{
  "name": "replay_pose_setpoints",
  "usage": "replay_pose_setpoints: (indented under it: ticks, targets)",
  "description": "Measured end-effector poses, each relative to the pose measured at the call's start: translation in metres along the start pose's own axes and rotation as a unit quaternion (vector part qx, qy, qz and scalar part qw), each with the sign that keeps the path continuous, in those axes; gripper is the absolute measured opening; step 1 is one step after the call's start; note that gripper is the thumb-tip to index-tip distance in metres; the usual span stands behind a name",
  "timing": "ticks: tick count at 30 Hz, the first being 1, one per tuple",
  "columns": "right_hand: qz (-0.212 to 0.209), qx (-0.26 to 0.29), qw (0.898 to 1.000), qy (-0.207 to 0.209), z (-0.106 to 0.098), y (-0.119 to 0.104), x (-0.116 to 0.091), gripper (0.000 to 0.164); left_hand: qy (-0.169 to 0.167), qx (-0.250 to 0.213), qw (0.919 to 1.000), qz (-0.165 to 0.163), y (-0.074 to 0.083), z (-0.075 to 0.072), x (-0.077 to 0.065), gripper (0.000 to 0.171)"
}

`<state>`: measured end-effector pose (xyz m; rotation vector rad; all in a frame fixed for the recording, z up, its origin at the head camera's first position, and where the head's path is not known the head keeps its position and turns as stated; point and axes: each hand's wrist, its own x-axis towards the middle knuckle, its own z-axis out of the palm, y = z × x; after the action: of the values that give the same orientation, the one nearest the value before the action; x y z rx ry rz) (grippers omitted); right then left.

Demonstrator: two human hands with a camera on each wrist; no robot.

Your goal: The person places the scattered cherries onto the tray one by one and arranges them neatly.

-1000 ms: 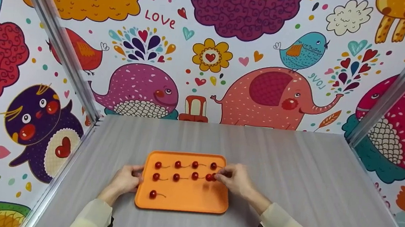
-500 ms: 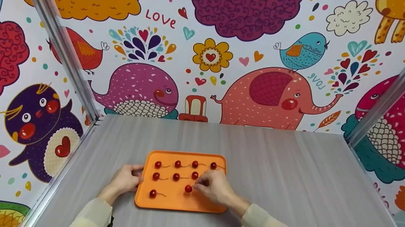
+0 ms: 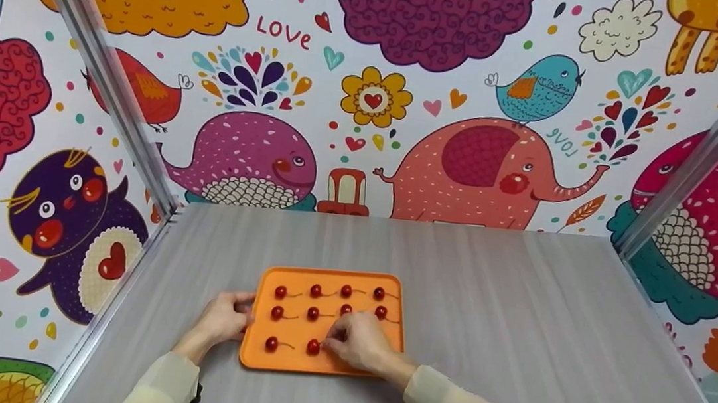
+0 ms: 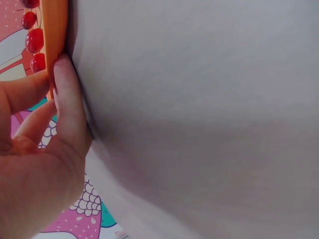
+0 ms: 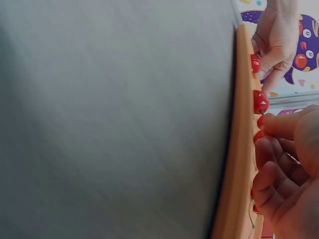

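An orange tray [image 3: 279, 361] lies on the table with red cherries on it in rows, most with thin stems pointing right. My left hand [image 3: 224, 317] holds the tray's left edge; in the left wrist view the fingers are on both sides of the orange rim [image 4: 56, 25]. Over the front half of the tray, my right hand [image 3: 361, 343] pinches the stem of a cherry [image 3: 313, 347]. That cherry [image 5: 260, 101] sits at the tray surface, right of the front-row cherry [image 3: 271, 344]. The right hand partly covers a middle-row cherry [image 3: 346, 310].
A grey wood-look table [image 3: 496, 296] surrounds the tray. Behind it rises a wall [image 3: 424, 88] printed with cartoon animals, and metal posts [image 3: 705, 144] stand at both sides.
My right hand has carried the cherry from the tray's right side leftward and toward the front, into the front row. The left hand has stayed on the tray's edge.
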<state>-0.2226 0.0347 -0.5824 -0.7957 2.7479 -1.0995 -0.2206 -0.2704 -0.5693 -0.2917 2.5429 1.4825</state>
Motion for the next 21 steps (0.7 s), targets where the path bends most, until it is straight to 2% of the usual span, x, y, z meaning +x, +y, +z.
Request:
replay_pose_setpoints:
  ticks: [7, 21]
  targets:
    - [-0.008, -0.042, 0.999, 0.013, 0.0065, -0.0014, 0.0005, 0.014, -0.004, -0.012, 0.9999, -0.003, 0.0006, 0.0003, 0.0012, 0.062]
    - [-0.018, -0.060, 0.998, 0.009, 0.0106, -0.0025, 0.0010, 0.012, -0.007, -0.017, 0.9998, 0.001, -0.0002, 0.0006, 0.0021, 0.064]
